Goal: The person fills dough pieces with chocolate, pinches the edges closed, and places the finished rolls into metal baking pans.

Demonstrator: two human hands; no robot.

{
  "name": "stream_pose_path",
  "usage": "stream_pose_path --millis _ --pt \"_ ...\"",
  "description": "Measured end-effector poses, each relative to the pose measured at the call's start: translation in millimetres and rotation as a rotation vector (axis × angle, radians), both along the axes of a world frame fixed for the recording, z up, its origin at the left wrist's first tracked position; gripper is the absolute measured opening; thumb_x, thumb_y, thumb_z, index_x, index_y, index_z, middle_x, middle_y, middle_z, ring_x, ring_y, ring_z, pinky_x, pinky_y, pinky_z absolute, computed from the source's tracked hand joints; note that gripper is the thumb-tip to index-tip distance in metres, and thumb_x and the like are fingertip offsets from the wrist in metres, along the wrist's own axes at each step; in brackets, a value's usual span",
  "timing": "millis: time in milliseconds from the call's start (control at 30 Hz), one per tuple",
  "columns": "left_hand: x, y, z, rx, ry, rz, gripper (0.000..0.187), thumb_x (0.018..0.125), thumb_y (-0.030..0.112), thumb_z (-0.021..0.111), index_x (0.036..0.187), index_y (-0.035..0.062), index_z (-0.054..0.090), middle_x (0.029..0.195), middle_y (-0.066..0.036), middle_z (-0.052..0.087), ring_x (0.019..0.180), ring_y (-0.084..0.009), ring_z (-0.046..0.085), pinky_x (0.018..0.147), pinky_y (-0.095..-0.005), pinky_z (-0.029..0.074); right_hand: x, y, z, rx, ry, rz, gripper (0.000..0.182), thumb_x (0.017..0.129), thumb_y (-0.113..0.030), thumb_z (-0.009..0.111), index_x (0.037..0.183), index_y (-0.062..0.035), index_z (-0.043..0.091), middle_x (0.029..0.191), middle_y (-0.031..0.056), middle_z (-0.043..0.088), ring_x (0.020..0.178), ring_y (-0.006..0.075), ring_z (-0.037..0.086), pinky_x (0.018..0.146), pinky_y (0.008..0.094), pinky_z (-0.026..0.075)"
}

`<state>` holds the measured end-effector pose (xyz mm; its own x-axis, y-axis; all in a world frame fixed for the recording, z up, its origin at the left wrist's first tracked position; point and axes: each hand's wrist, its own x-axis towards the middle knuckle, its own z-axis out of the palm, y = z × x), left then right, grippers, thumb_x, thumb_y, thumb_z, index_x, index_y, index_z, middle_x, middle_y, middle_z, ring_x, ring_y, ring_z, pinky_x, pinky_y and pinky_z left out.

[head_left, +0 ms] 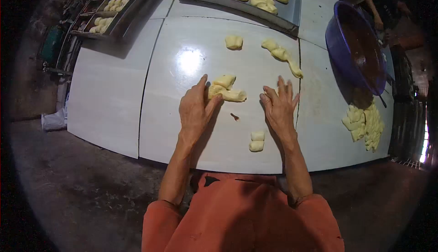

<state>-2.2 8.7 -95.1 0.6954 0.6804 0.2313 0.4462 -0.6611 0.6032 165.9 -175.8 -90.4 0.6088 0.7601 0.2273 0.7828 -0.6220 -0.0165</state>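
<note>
My left hand [195, 107] rests at the left end of a folded piece of pale yellow dough [224, 89], its thumb and fingers apart around that end. To the right, my right hand [279, 106] is over the white table with its fingers spread; a bit of something pale shows by its fingertips, too hidden to name. A small dark mark [234, 117] lies between my hands. Nearer to me sits a small two-part dough piece [257, 141]. Beyond my hands are a short dough piece [234, 42] and a long twisted strip [283, 57].
A metal tray [237, 8] of dough pieces stands at the far edge. Divided pans [112, 6] with dough are at the upper left. On the right are a purple basin [335, 37] and a flattened dough mass [364, 125]. Another person's arm [372, 8] shows behind the basin.
</note>
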Motion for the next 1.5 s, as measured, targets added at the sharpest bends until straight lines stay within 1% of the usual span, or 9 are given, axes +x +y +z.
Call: stream_pose_path --millis 67,200,400,500,667,767,1167,1233,1500 --pt "3 5 -6 0.014 -0.066 -0.011 0.064 0.086 0.029 0.077 0.137 -0.0006 0.053 0.102 -0.017 0.070 0.090 -0.0302 0.068 0.076 -0.0429 0.052 0 10 3 0.035 -0.071 -0.029 0.027 0.097 -0.023 0.063 0.118 -0.0072 0.067 0.141 0.0150 0.051 0.119 0.0323 0.058 0.102 0.0524 0.044" --pt "5 1 11 -0.288 -0.015 -0.038 0.069 0.087 0.029 0.073 0.145 0.0021 0.047 0.104 -0.024 0.070 0.092 -0.0373 0.070 0.081 -0.0437 0.054 -8 52 42 0.372 0.594 -0.060 0.031 0.090 -0.023 0.070 0.116 -0.0085 0.069 0.112 0.0145 0.059 0.107 0.0298 0.061 0.085 0.0431 0.052" --pt "-7 -1 11 -0.346 0.047 -0.028 0.071 0.083 0.022 0.077 0.144 -0.0006 0.046 0.100 -0.016 0.072 0.085 -0.0325 0.069 0.077 -0.0435 0.047 10 103 10 0.250 0.056 0.664 0.041 0.083 -0.026 0.073 0.117 -0.0045 0.068 0.123 0.0178 0.063 0.117 0.0314 0.058 0.091 0.0410 0.051" --pt "-13 2 22 -0.289 0.067 -0.031 0.049 0.086 0.022 0.074 0.131 0.0066 0.062 0.098 -0.020 0.071 0.086 -0.0340 0.069 0.085 -0.0440 0.052 19 101 20 0.261 1.196 0.369 0.040 0.083 -0.021 0.063 0.114 0.0034 0.064 0.106 0.0174 0.068 0.090 0.0245 0.066 0.080 0.0364 0.053" --pt "-3 3 9 -0.257 -0.028 -0.078 0.029 0.087 0.019 0.071 0.112 0.0043 0.073 0.102 -0.020 0.068 0.089 -0.0326 0.069 0.085 -0.0438 0.053 20 92 48 0.390 1.545 0.092 0.047 0.086 -0.017 0.064 0.129 -0.0010 0.056 0.087 0.0037 0.060 0.076 0.0114 0.056 0.067 0.0258 0.048" --pt "18 1 6 -0.247 -0.217 -0.130 0.038 0.084 0.019 0.072 0.118 0.0026 0.070 0.112 -0.019 0.067 0.096 -0.0335 0.067 0.084 -0.0430 0.052 35 89 42 0.344 1.761 0.159 0.028 0.090 -0.023 0.071 0.109 -0.0050 0.063 0.090 -0.0002 0.064 0.082 0.0115 0.060 0.077 0.0267 0.050" --pt "42 -1 -13 -0.006 -0.055 -0.206 0.023 0.091 0.020 0.065 0.110 0.0115 0.074 0.111 -0.007 0.071 0.114 -0.0280 0.059 0.100 -0.0452 0.037 81 55 62 0.462 1.438 0.050 0.022 0.081 -0.014 0.075 0.097 -0.0057 0.062 0.086 0.0033 0.066 0.077 0.0098 0.061 0.067 0.0243 0.047" --pt "39 0 -13 0.052 -0.012 -0.168 0.025 0.094 0.021 0.063 0.114 0.0097 0.073 0.123 -0.009 0.066 0.125 -0.0284 0.054 0.106 -0.0473 0.033 100 38 79 1.030 1.660 0.202 0.021 0.085 -0.015 0.073 0.100 -0.0074 0.061 0.095 0.0072 0.069 0.082 0.0113 0.065 0.068 0.0255 0.051" --pt "58 -29 30 -0.158 -0.274 -0.128 0.055 0.088 0.032 0.076 0.134 0.0043 0.062 0.124 -0.016 0.066 0.124 -0.0297 0.057 0.103 -0.0451 0.040 58 2 87 1.136 1.457 -0.052 0.023 0.099 -0.019 0.060 0.118 -0.0095 0.052 0.127 0.0194 0.064 0.107 0.0187 0.065 0.094 0.0314 0.051"
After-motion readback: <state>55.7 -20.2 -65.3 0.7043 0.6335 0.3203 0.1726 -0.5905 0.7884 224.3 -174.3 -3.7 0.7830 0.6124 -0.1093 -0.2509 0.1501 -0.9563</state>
